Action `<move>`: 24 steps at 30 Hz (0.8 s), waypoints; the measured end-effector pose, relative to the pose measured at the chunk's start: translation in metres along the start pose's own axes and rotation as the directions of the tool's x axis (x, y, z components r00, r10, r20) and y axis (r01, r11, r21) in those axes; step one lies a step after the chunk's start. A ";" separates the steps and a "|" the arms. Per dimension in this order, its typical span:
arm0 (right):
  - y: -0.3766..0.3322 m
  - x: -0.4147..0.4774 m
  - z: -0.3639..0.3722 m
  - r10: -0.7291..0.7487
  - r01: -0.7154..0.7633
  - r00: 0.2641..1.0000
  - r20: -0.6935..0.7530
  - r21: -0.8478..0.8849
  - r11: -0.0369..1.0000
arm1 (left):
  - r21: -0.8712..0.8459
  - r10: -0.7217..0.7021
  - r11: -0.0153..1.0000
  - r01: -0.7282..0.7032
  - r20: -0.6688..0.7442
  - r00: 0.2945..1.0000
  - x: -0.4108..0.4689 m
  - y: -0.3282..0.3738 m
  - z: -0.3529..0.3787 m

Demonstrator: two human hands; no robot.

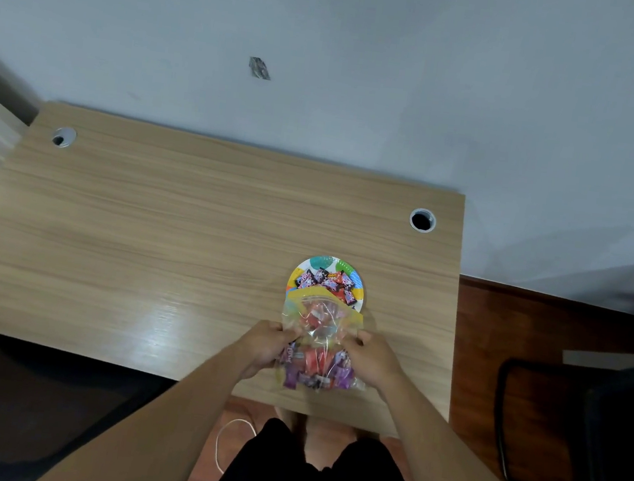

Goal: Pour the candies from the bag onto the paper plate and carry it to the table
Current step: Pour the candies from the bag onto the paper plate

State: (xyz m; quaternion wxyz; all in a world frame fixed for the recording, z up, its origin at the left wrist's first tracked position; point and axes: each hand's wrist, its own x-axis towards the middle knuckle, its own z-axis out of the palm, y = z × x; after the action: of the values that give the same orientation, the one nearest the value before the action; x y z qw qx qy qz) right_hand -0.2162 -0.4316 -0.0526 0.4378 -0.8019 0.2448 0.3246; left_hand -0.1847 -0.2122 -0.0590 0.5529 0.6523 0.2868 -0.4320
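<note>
Two hands' fingers (288, 332) pinch a crinkly clear bag (316, 344), yellow mouth over the round paper plate (357, 285) of candies (328, 279).

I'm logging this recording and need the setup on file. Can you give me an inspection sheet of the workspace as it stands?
Surface: wooden desk against a pale wall, two round cable holes, glare patch near the front.
Job's things: colourful paper plate already holding wrapped candies; clear zip bag, mouth tilted over the plate, many candies still inside.
Clutter: nothing seen on the desk.
Grips: left hand and right hand each pinch one side of the bag.
Cables: white cord on the floor beneath the desk edge.
Surroundings: reddish wood floor, dark chair at right, dark mat at left.
</note>
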 end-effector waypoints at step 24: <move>-0.027 -0.005 -0.024 0.006 -0.005 1.000 -0.031 0.042 0.999 | -0.019 -0.026 0.999 0.029 0.130 0.991 -0.032 0.031 -0.016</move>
State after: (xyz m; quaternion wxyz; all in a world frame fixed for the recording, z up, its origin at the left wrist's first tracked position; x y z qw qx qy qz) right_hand -0.1945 -0.4383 -0.0246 0.4497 -0.7968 0.2605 0.3082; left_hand -0.1694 -0.1999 -0.0162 0.5712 0.6131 0.2638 -0.4778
